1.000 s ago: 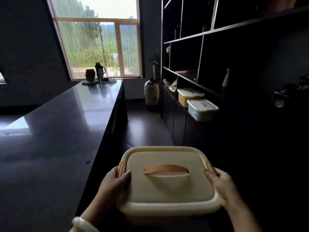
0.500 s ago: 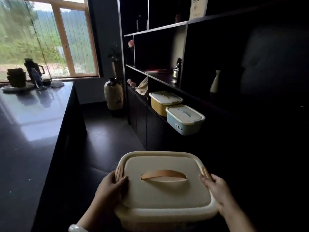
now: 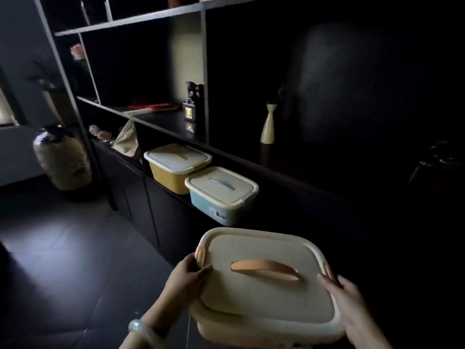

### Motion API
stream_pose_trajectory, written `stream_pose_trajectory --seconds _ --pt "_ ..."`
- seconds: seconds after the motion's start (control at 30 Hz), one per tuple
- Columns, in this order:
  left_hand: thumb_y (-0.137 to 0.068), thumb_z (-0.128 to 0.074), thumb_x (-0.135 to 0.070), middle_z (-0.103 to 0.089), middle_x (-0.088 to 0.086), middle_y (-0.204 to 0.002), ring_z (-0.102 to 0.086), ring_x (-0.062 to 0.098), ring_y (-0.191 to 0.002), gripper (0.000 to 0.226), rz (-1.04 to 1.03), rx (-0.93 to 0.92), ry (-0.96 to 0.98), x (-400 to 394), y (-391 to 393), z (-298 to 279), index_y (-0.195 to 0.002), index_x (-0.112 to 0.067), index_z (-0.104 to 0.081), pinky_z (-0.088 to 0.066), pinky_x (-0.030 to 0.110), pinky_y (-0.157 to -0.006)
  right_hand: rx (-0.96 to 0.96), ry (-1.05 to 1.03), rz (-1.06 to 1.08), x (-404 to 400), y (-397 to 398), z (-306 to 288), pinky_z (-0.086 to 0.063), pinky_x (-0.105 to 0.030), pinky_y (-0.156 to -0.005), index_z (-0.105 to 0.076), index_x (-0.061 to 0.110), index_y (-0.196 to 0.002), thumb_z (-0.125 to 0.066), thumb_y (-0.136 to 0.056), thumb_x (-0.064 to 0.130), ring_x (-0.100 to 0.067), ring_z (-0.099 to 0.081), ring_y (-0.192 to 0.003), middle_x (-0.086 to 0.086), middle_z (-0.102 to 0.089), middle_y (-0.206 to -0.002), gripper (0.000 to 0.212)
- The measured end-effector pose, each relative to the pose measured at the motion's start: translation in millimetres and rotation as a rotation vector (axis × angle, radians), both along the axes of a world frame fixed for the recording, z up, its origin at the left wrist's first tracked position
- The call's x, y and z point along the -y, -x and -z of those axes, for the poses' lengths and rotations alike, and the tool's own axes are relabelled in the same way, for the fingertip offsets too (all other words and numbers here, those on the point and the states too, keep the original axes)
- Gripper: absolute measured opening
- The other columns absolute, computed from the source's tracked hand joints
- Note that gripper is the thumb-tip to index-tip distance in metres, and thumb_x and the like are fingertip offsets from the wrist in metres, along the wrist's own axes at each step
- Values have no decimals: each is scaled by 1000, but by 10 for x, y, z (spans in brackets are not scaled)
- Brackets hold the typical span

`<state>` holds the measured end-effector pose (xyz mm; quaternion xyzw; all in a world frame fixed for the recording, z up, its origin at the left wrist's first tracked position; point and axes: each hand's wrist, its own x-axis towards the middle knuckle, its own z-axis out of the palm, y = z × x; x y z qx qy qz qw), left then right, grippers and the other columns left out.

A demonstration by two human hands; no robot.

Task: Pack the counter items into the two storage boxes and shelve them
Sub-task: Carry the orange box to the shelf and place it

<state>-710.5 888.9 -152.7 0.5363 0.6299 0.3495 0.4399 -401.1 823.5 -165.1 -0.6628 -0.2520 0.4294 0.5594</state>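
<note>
So, dark matte shelving (image 3: pixel 176 15) fills the wall, above a glossy dark tile floor (image 3: pixel 63 248). A rounded glazed jar (image 3: pixel 63 157) stands on the floor at left. Up front, a cream plastic box (image 3: pixel 264 293), rounded square with an orange strap handle (image 3: pixel 264 269), is held in mid-air, short of the shelf. Left hand (image 3: pixel 187 279) grips its left edge by an orange clip; right hand (image 3: pixel 349 306) clasps the right side. On the low shelf sit a yellow box (image 3: pixel 171 177) and a blue box (image 3: pixel 221 207) labelled "Bear", side by side. Slim cream vase (image 3: pixel 268 124) above.
</note>
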Motion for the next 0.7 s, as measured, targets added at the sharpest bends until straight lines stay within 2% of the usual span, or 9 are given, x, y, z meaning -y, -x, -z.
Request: stream_pose_trajectory --seconds 0.07,0.17,0.23,0.33,0.4,0.47,0.53,0.63,0.7 --pt "-86 -70 -22 -67 -9 -97 -62 11 -92 27 49 6 -3 -353 -167 22 -110 -28 -58 -50 31 -81 6 6 66 -256 -150 62 -47 -33 -62 -62 9 -83 -67 -85 7 -26 -59 -65 -16 -64 -72 6" --pt "-85 -71 -14 -71 -3 -96 -65 18 -93 24 144 7 -14 -808 -413 41 -107 -20 -64 -52 39 -88 32 26 174 -547 -382 211 -50 -44 -79 -55 15 -74 -71 -83 12 -27 -60 -70 -9 -63 -71 19" --pt "-85 -71 -10 -72 6 -97 -66 26 -95 20 189 7 -36 -1126 -624 97 -103 -16 -66 -51 47 -90 51 38 219 -702 -553 293 -49 -48 -86 -59 10 -86 -73 -82 18 -31 -63 -77 -11 -65 -78 17" --pt "-84 -71 -8 -70 18 -90 -64 31 -85 8 218 -39 -35 -1486 -900 187 -91 -6 -68 -51 49 -83 103 81 307 -872 -792 429 -51 -46 -89 -60 7 -115 -74 -81 26 -31 -64 -88 -11 -67 -93 41" --pt "-84 -73 -13 -68 13 -75 -62 27 -74 9 261 -67 -28 -1694 -1070 250 -82 -5 -68 -51 42 -72 115 92 354 -964 -935 489 -50 -45 -90 -56 5 -124 -75 -80 29 -31 -63 -94 -12 -67 -102 53" --pt "-84 -73 -18 -60 -1 -61 -56 15 -61 14 306 -115 -37 -1872 -1224 290 -74 -11 -68 -44 31 -60 101 125 365 -1041 -1050 572 -49 -46 -93 -54 6 -130 -74 -80 32 -34 -61 -104 -17 -64 -116 60" --pt "-84 -74 -20 -58 -8 -59 -52 7 -57 17 349 -153 -77 -2047 -1353 348 -69 -19 -65 -39 24 -54 89 157 375 -1111 -1115 645 -48 -49 -95 -52 8 -132 -73 -81 34 -36 -59 -110 -20 -59 -124 62" --pt "-86 -72 -21 -62 -7 -64 -54 1 -61 12 404 -157 -131 -2240 -1474 422 -76 -24 -65 -38 10 -50 90 186 453 -1182 -1097 723 -46 -48 -97 -46 10 -138 -73 -81 35 -36 -56 -115 -19 -55 -131 68" --pt "-87 -70 -19 -62 -7 -65 -55 2 -62 13 435 -158 -138 -2364 -1512 485 -76 -23 -65 -39 8 -51 116 225 531 -1244 -1065 758 -44 -45 -97 -42 12 -141 -73 -82 35 -34 -53 -118 -17 -52 -135 71"
